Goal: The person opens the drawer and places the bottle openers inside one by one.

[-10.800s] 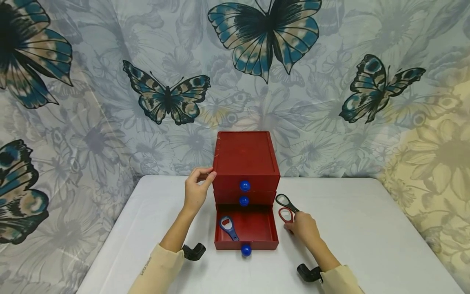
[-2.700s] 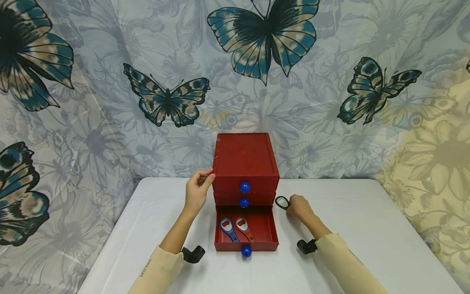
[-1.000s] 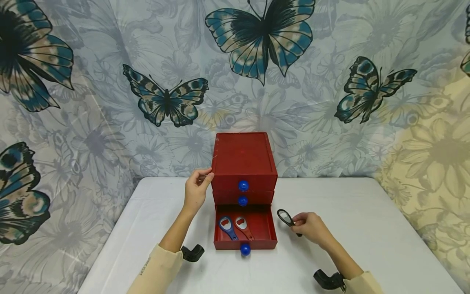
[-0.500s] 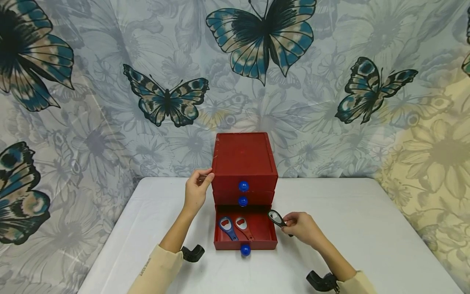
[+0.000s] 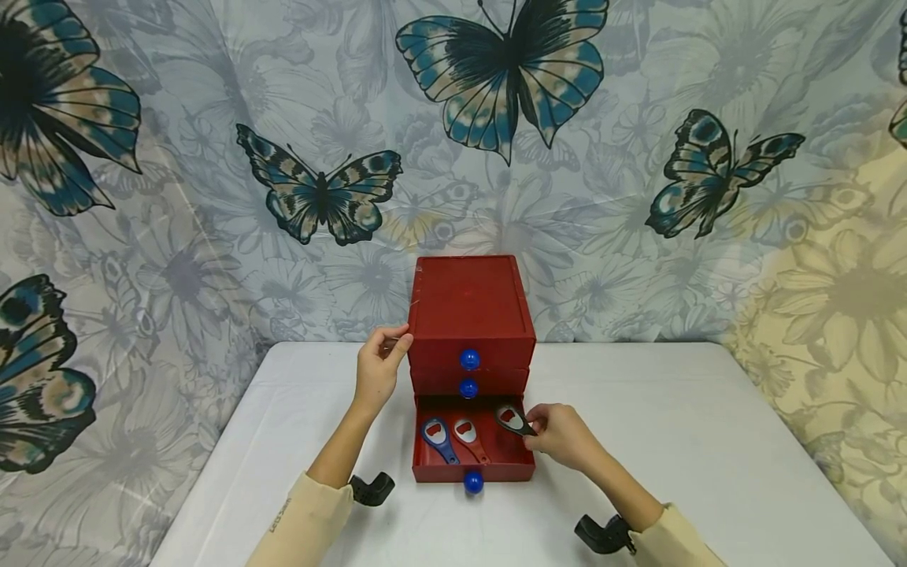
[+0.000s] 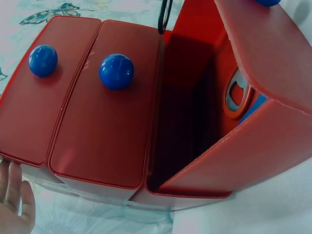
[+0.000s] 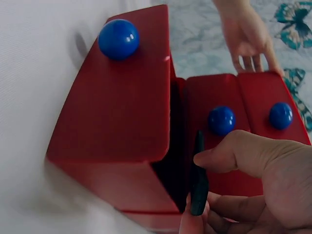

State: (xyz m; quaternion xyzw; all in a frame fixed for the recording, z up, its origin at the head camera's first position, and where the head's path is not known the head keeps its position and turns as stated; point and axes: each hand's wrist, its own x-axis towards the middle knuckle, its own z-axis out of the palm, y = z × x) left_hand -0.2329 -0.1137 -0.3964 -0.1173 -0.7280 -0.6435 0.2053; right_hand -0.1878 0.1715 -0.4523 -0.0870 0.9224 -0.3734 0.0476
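Observation:
A red drawer chest has its bottom drawer pulled out. Inside lie a blue bottle opener at the left and a red bottle opener beside it, heads toward the back. My right hand pinches a black bottle opener by its handle between thumb and fingers, its head over the drawer's right part. In the right wrist view this black opener shows edge-on. My left hand rests its fingertips against the chest's upper left side, fingers fairly straight.
Two upper drawers are closed, with blue knobs on their fronts; another knob is on the open drawer. The chest stands on a white-covered table, before a butterfly-patterned cloth.
The red opener, earlier on the table's right by the black one, now lies in the drawer. My right hand has carried the black opener left over the drawer. My left hand stays put.

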